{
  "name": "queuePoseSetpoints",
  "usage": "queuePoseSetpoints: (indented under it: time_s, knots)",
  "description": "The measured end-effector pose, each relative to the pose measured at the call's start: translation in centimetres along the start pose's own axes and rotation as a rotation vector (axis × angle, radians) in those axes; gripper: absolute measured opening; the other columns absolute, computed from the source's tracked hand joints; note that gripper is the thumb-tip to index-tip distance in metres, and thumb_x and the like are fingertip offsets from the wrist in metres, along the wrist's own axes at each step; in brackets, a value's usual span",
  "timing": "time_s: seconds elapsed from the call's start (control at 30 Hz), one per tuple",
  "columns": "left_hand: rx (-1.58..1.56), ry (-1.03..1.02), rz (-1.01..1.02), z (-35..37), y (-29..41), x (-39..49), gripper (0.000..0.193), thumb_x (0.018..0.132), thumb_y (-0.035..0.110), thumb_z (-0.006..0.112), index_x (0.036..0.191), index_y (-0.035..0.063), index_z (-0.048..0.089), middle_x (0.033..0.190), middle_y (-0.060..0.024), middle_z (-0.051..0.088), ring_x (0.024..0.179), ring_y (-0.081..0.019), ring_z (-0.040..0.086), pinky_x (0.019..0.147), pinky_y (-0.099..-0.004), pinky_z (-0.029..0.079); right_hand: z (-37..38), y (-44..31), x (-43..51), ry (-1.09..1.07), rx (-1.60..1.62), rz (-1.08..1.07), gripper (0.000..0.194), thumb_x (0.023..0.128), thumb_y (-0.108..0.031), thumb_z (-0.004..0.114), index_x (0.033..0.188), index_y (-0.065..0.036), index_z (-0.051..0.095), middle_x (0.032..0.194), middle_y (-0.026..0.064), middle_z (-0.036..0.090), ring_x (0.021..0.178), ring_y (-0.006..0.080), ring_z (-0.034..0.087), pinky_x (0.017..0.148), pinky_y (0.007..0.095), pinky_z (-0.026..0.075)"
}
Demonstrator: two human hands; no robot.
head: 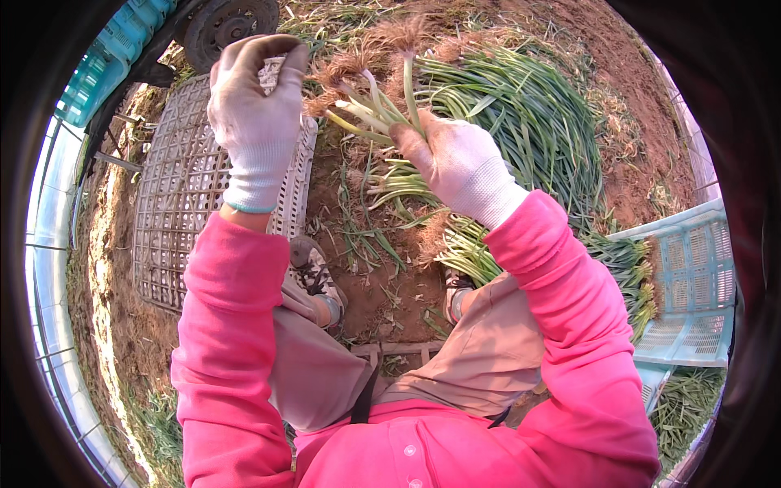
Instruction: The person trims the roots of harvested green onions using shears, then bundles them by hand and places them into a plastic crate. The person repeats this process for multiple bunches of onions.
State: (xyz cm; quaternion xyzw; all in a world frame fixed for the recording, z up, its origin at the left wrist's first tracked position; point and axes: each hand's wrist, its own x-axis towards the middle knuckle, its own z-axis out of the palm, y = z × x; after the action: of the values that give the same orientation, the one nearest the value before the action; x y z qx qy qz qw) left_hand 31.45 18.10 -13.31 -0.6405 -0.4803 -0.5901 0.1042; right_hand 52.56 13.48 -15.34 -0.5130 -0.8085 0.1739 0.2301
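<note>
My right hand (pixel 451 161), in a soiled white knit glove, grips a small bunch of rooted green stalks (pixel 381 113) that look like green onions or garlic greens. Their brown roots point up and to the left, and one stalk stands upright from my fingers. Raised at the upper left, my left hand (pixel 259 91) wears a matching glove, its fingers curled with a gap between thumb and forefinger; nothing shows in it. A large pile of long green leafy stalks (pixel 518 116) lies on the soil beyond my right hand, and a smaller bunch (pixel 467 247) rests below it near my shoe.
A grey plastic crate or grid (pixel 177 189) lies left of my feet, beside a wheel (pixel 229 27). Turquoise crates (pixel 113 58) are at the upper left. A light-blue crate (pixel 689 268) at the right holds more bunches (pixel 640 287). Loose leaves litter the soil between my shoes.
</note>
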Motion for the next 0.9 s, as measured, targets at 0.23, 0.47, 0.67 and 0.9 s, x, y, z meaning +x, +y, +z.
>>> queuePoseSetpoints:
  time_s: [0.23, 0.47, 0.67, 0.9]
  knots:
    - [0.004, -0.391, 0.113, 0.2, 2.7, -2.0, 0.026, 0.076, 0.035, 0.077, 0.085, 0.0110, 0.074, 0.078, -0.0035, 0.066, 0.081, -0.0215, 0.059, 0.075, -0.0362, 0.048, 0.1, 0.8, -0.3, 0.142, -0.106, -0.048, 0.047, 0.095, -0.045, 0.050, 0.082, -0.001, 0.059, 0.064, 0.0210, 0.062, 0.063, 0.0387, 0.064, 0.056, 0.0476, 0.049]
    - [-0.444, -0.822, -0.520, 0.4, 1.9, -3.0, 0.026, 0.082, 0.024, 0.076, 0.092, 0.0007, 0.071, 0.076, -0.0065, 0.070, 0.070, -0.0106, 0.062, 0.067, -0.0286, 0.050, -0.1, 1.3, -0.4, 0.056, -0.070, -0.040, 0.051, 0.094, -0.051, 0.050, 0.084, -0.002, 0.060, 0.067, 0.0210, 0.063, 0.067, 0.0391, 0.065, 0.060, 0.0477, 0.050]
    - [-0.531, -0.862, -0.470, -0.1, 0.7, -1.7, 0.026, 0.086, 0.024, 0.072, 0.093, -0.0016, 0.070, 0.078, -0.0071, 0.069, 0.071, -0.0098, 0.060, 0.066, -0.0271, 0.048, -0.3, 1.5, -0.6, -0.067, 0.121, 0.023, 0.058, 0.093, -0.059, 0.045, 0.103, -0.005, 0.064, 0.075, 0.0221, 0.065, 0.078, 0.0400, 0.065, 0.068, 0.0478, 0.050]
    - [-0.184, -0.497, -0.322, -0.9, -1.5, -0.4, 0.022, 0.084, 0.022, 0.071, 0.080, 0.0010, 0.066, 0.071, -0.0056, 0.062, 0.064, -0.0100, 0.054, 0.059, -0.0288, 0.044, -1.3, 1.5, -0.7, -0.174, 0.063, 0.109, 0.064, 0.092, -0.064, 0.042, 0.104, -0.005, 0.063, 0.076, 0.0229, 0.064, 0.080, 0.0413, 0.063, 0.071, 0.0477, 0.048]
